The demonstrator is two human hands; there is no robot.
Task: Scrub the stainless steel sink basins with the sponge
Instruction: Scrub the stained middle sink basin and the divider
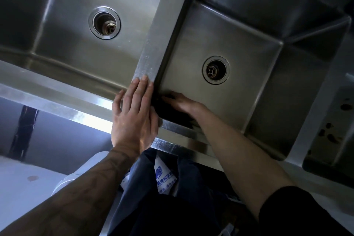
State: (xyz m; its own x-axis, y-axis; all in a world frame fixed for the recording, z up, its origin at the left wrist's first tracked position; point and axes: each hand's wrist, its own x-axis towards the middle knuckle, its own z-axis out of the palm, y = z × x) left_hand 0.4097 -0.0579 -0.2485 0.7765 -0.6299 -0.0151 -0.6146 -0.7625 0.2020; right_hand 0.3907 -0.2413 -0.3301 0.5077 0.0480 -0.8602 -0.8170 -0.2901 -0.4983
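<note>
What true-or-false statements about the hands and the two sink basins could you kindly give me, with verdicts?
1. The left hand lies flat, fingers on the divider between the basins. True.
2. The left basin has a round left drain in its floor. True.
3. The right hand reaches into the left basin. False: the right hand is down in the right basin, at its near left corner.
4. A stopper covers the drain on the right. False: the right drain is uncovered, its crossbar showing.

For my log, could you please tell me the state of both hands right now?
Left hand: open, flat on the divider.
Right hand: low in the right basin; grip cannot be told.
</note>
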